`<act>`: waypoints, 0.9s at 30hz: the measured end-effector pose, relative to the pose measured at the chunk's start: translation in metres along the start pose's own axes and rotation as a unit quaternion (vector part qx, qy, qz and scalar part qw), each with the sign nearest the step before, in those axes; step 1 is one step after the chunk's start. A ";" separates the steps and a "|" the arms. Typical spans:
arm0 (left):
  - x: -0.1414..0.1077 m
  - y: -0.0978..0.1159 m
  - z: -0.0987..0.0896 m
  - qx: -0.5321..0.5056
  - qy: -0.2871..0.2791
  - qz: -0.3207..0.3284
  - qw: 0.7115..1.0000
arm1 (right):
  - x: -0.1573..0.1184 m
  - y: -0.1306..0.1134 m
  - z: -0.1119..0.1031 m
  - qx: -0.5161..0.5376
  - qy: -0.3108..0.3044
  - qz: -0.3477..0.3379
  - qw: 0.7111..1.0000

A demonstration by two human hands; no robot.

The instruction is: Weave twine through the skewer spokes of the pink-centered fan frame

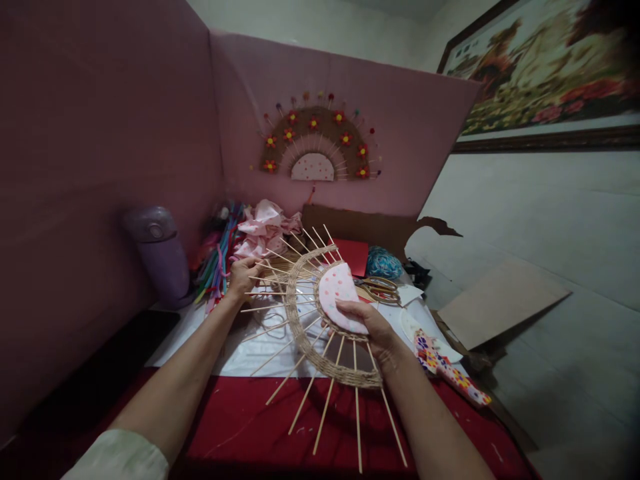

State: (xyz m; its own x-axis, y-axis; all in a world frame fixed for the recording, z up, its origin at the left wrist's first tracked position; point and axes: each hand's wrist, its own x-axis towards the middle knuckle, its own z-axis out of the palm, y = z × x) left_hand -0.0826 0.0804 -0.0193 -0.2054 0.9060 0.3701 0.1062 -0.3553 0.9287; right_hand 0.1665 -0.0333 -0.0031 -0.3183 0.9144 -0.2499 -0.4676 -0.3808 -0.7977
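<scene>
My right hand (pixel 375 330) grips a half-round stick-and-twine weaving by its dotted fabric centre (pixel 340 293), thumb on top. Thin wooden sticks fan out from that centre, and a band of woven jute twine (pixel 300 327) runs across them in an arc. The weaving is tilted, its stick ends pointing left and toward me. At its upper left, my left hand (pixel 244 277) has its fingers closed beside the stick tips. What they pinch is too small to make out. Brown strands or sticks (pixel 283 267) lie just behind those fingers.
A purple bottle (pixel 163 257) stands left, near coloured pipe cleaners (pixel 220 257) and crumpled pink fabric (pixel 265 227). Behind the weaving are scissors (pixel 380 290), blue yarn (pixel 384 262) and red card (pixel 350 255). Flower-patterned pieces (pixel 450 373) lie right. A finished flowered fan (pixel 314 123) hangs on the pink board.
</scene>
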 end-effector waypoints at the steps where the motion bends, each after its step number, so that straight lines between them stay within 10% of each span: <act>1: 0.000 0.001 0.000 0.001 0.003 -0.002 1.000 | 0.000 0.000 0.000 0.002 -0.002 0.002 1.000; 27: -0.008 0.006 0.003 0.017 -0.008 0.005 1.000 | 0.002 0.005 0.000 -0.042 -0.014 -0.028 0.999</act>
State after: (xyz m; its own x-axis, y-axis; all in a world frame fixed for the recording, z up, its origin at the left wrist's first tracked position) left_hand -0.0770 0.0721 -0.0166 -0.1896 0.9061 0.3781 0.1414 -0.3559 0.9238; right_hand 0.1636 -0.0333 -0.0073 -0.3171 0.9292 -0.1898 -0.4147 -0.3159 -0.8534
